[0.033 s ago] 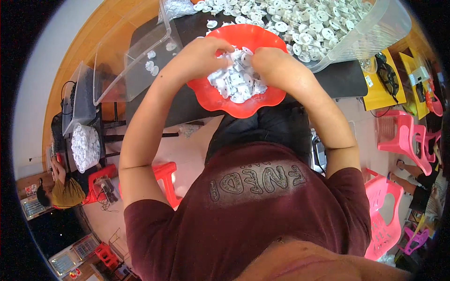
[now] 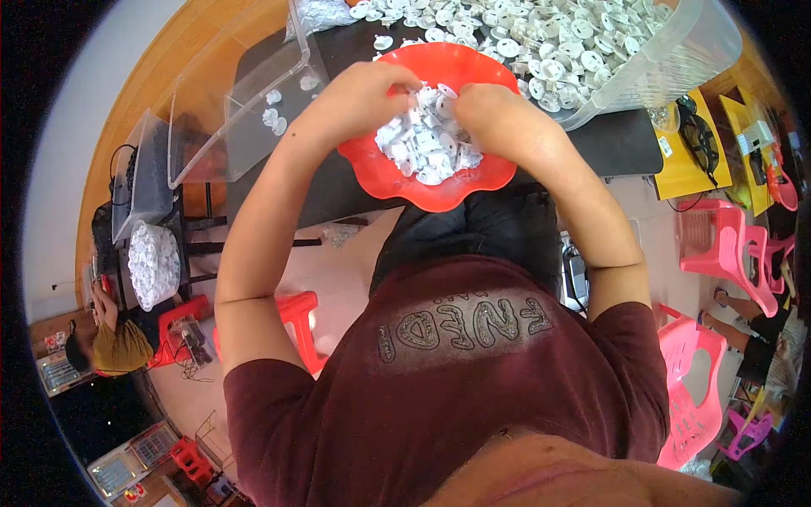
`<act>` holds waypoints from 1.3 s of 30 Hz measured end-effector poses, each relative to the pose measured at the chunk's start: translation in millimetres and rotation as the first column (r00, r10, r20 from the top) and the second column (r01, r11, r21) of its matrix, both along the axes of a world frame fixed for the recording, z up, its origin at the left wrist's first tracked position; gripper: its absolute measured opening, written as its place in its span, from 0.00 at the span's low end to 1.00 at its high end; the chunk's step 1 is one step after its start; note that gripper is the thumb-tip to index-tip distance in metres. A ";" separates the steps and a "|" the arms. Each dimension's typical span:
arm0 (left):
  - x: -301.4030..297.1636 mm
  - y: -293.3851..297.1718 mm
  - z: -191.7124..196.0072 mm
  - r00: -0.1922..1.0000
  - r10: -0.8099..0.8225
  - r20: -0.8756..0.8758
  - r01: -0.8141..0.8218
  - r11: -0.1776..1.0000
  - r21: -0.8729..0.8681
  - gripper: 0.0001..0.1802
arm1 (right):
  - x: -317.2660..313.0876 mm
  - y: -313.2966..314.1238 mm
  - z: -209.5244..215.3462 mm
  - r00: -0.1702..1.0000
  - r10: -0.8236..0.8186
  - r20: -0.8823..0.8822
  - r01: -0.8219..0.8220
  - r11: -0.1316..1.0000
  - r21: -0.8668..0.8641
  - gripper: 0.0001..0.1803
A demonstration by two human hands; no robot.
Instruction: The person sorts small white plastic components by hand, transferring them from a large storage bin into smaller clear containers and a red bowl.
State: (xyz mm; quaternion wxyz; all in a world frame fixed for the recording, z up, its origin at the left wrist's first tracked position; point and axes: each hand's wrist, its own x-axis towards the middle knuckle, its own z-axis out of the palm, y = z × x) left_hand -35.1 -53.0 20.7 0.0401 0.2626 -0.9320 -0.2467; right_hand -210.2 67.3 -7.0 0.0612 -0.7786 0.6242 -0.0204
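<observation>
A red bowl with a wavy rim (image 2: 443, 201) sits at the near edge of a black table, with a heap of small white plastic pieces (image 2: 429, 148) in it. Over the bowl's left side, my left hand (image 2: 367, 100) is curled, its fingertips down among the pieces. My right hand (image 2: 497, 118) bends in from the other side, fingers closed and mostly turned out of sight. A round white disc (image 2: 445, 91) shows between the two hands, close to the right fingertips. What either hand pinches is hidden.
Behind the bowl, white round parts (image 2: 566, 51) are piled beside a clear plastic bin (image 2: 659, 72). A transparent box (image 2: 245, 110) stands on the left with a few pieces near it. Pink chairs (image 2: 710, 245) are on the right; another person (image 2: 122, 346) is at far left.
</observation>
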 end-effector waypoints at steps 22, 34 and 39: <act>-9.4 -16.9 -42.7 0.975 -0.079 -0.207 0.047 0.986 -0.157 0.17 | -11.6 17.2 2.6 0.526 -0.145 0.838 0.328 0.944 -0.042 0.11; 15.1 35.4 -23.7 0.631 0.410 -0.659 0.328 0.629 0.705 0.22 | 14.3 30.7 14.2 -0.126 0.105 0.986 0.312 0.948 -0.062 0.08; 14.8 51.6 -23.7 0.575 0.477 -0.665 0.432 0.513 0.742 0.23 | 20.1 30.9 12.7 -0.047 0.204 0.978 0.381 0.908 -0.171 0.07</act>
